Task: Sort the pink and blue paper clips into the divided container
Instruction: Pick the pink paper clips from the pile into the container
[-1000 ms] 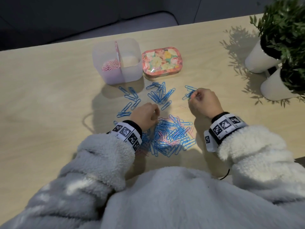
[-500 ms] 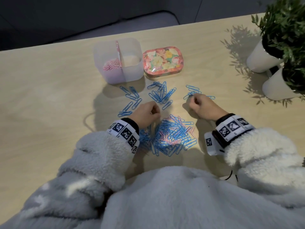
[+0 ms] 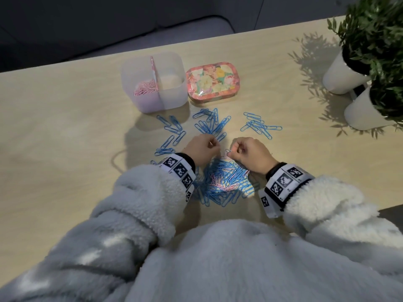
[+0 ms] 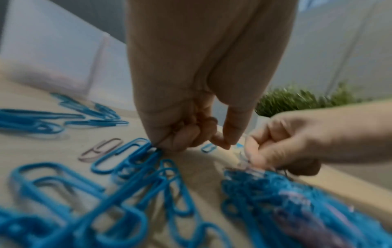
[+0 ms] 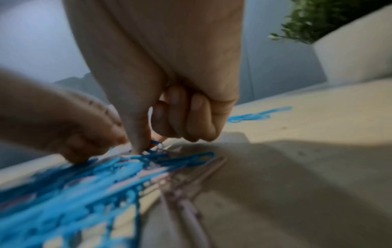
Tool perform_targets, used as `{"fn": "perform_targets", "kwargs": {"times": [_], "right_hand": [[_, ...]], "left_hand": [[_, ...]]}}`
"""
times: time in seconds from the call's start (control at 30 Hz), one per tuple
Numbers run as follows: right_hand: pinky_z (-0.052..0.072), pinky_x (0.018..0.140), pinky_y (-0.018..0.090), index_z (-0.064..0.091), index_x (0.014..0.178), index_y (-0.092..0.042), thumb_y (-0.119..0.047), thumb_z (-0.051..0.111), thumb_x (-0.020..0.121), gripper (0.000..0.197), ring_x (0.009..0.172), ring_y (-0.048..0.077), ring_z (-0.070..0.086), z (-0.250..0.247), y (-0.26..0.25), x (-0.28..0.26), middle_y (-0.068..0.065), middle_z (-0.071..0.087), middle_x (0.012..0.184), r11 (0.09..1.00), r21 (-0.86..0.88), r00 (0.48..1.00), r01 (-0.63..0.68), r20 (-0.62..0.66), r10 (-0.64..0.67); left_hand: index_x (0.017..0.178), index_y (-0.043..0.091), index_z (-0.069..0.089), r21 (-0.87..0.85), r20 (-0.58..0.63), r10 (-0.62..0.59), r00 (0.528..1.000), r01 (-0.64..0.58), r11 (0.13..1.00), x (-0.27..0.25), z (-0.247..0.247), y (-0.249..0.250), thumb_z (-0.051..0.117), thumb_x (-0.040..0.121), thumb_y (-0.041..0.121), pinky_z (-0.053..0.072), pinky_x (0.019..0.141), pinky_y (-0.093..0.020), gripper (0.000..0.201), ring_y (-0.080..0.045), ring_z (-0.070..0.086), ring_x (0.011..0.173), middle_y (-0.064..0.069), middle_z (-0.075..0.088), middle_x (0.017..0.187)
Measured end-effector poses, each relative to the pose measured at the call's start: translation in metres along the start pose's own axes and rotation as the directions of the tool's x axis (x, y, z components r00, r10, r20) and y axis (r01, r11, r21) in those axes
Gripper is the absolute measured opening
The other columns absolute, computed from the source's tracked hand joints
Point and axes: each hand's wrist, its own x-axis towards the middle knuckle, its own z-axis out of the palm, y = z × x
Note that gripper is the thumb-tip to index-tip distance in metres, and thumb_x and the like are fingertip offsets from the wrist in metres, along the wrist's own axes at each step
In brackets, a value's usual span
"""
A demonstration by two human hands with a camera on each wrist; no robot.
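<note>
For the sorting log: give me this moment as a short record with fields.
container: two sections; pink clips in its left one, right one looks empty
mixed pile: mostly blue, some pink, between the wrists
blue groups: laid out on the table, between pile and container
left hand: curled at the pile's far edge; hold unclear
right hand: pinching a clip at the pile's edge
tin: floral, closed, right of container

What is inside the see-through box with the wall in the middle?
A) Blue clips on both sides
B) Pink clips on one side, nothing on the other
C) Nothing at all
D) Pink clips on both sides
B: in the head view the divided container holds pink paper clips in its left compartment only; the right compartment looks empty.
</note>
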Motion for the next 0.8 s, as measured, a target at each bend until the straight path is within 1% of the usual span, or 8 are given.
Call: {"fn": "perform_targets", "kwargs": {"times": [0.1,0.17,0.23,0.33,0.43,0.57,0.7,0.8], "right_hand": [[0.035,0.041,0.017,0.055,0.069,-0.013,-0.013,0.066,0.083,0.018,0.032,0.006,0.041,-0.008,0.002,0.001,0.005,0.050,0.047,0.899,0.429,0.996,-0.085,0.011,0.089],[0.033,0.037,0.014,0.055,0.069,-0.010,-0.007,0.064,0.084,0.018,0.030,0.003,0.039,-0.021,0.005,0.000,0.000,0.049,0.042,0.801,0.589,0.982,-0.109,-0.061,0.179],[0.039,0.047,0.018,0.057,0.072,-0.014,-0.012,0.067,0.082,0.014,0.039,0.004,0.046,-0.032,0.012,0.000,-0.003,0.052,0.049,0.874,0.471,0.949,-0.120,-0.205,0.241],[0.043,0.069,0.030,0.056,0.079,-0.024,-0.027,0.067,0.076,0.011,0.067,0.021,0.054,-0.036,0.019,-0.009,-0.001,0.059,0.069,0.967,0.132,0.900,-0.216,-0.357,0.250],[0.047,0.073,0.033,0.052,0.069,-0.026,-0.030,0.064,0.077,0.015,0.075,0.025,0.059,-0.022,0.009,-0.018,-0.003,0.061,0.068,0.989,0.013,0.960,-0.150,-0.239,0.149],[0.045,0.073,0.033,0.057,0.077,-0.023,-0.027,0.065,0.080,0.010,0.084,0.027,0.060,-0.008,0.007,-0.017,-0.001,0.064,0.075,0.983,-0.146,0.983,-0.115,-0.162,0.091],[0.050,0.074,0.038,0.054,0.070,-0.018,-0.025,0.062,0.083,0.017,0.082,0.030,0.062,-0.007,0.013,-0.012,0.006,0.068,0.079,0.983,-0.102,0.986,-0.155,-0.075,0.148],[0.049,0.069,0.036,0.049,0.070,-0.014,-0.017,0.053,0.085,0.016,0.072,0.027,0.061,-0.013,0.011,-0.011,0.008,0.066,0.073,0.994,-0.067,0.996,-0.088,-0.008,0.088]], "left_hand": [[0.090,0.012,0.063,0.157,-0.031,0.055,0.998,-0.049,0.986,0.002,0.006,-0.002,0.060,0.081,0.018,0.035,0.065,-0.024,0.011,-0.015,0.048,0.068,0.009,0.048,0.064],[0.090,0.013,0.062,0.213,-0.031,0.095,0.995,-0.087,0.973,0.002,0.008,-0.001,0.062,0.081,0.022,0.037,0.068,-0.026,0.012,-0.017,0.051,0.075,0.004,0.053,0.074],[0.092,0.014,0.061,0.243,-0.023,0.122,0.992,-0.113,0.964,0.002,0.008,0.000,0.064,0.081,0.026,0.038,0.069,-0.026,0.016,-0.018,0.052,0.079,0.002,0.055,0.081],[0.101,0.013,0.057,0.333,0.029,0.189,0.981,-0.188,0.924,0.003,0.011,0.004,0.065,0.081,0.027,0.037,0.072,-0.027,0.025,-0.022,0.054,0.088,-0.003,0.059,0.094],[0.107,0.013,0.056,0.398,0.074,0.230,0.970,-0.241,0.885,0.004,0.014,0.009,0.064,0.082,0.023,0.040,0.079,-0.032,0.028,-0.026,0.055,0.099,-0.007,0.058,0.108],[0.106,0.011,0.058,0.458,0.084,0.224,0.971,-0.237,0.857,0.004,0.014,0.011,0.061,0.085,0.021,0.041,0.082,-0.035,0.024,-0.027,0.054,0.104,-0.009,0.057,0.112],[0.099,0.012,0.060,0.431,0.077,0.206,0.976,-0.219,0.875,0.003,0.006,0.002,0.063,0.083,0.023,0.041,0.080,-0.033,0.020,-0.026,0.055,0.102,-0.008,0.059,0.107],[0.095,0.011,0.060,0.422,0.079,0.193,0.978,-0.208,0.882,0.001,0.006,-0.002,0.061,0.084,0.023,0.041,0.082,-0.035,0.016,-0.026,0.056,0.101,-0.008,0.059,0.106]]}}
